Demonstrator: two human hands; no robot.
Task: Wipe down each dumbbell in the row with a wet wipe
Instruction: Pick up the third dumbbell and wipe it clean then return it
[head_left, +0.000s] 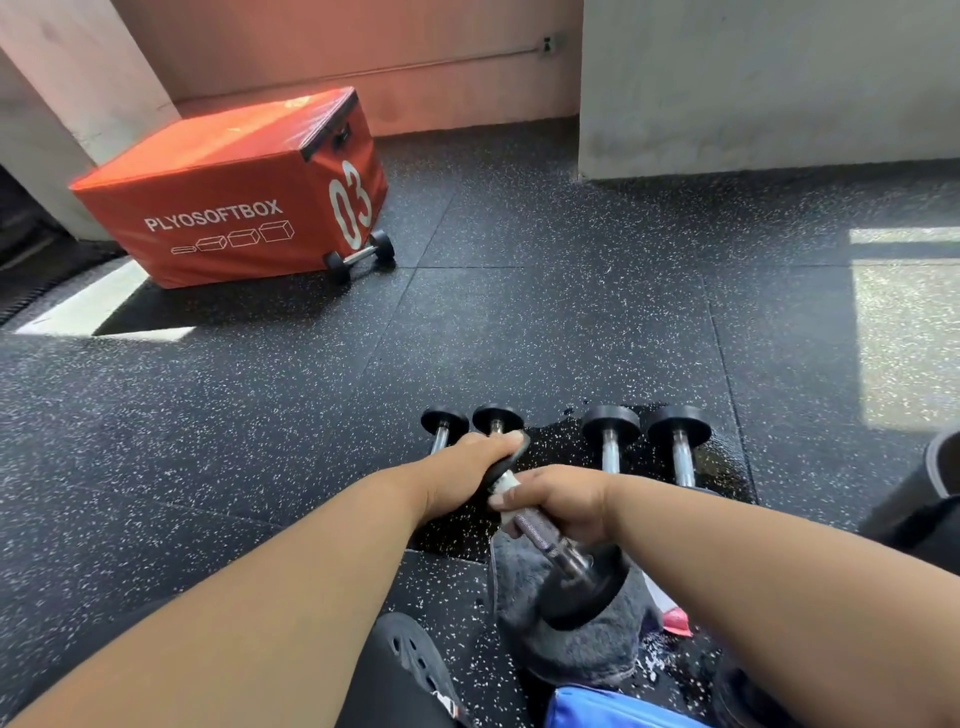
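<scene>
Four dumbbells (610, 436) lie in a row on the speckled floor (260, 415). A fifth dumbbell (550, 545) is held up, tilted, in front of them: the left hand (467, 467) has its fingers clamped over the far weight, and the right hand (561, 501) has its fingers clamped on a white wipe (505, 484) around the handle. A sixth dumbbell (359, 256) rests against one orange box (234, 192). One grey towel (576, 639) lies below.

An orange plyo box (228, 192) with white lettering sits far left on black white-speckled rubber flooring (519, 322); near dumbbells (610, 441) are black-ended with chrome handles.
</scene>
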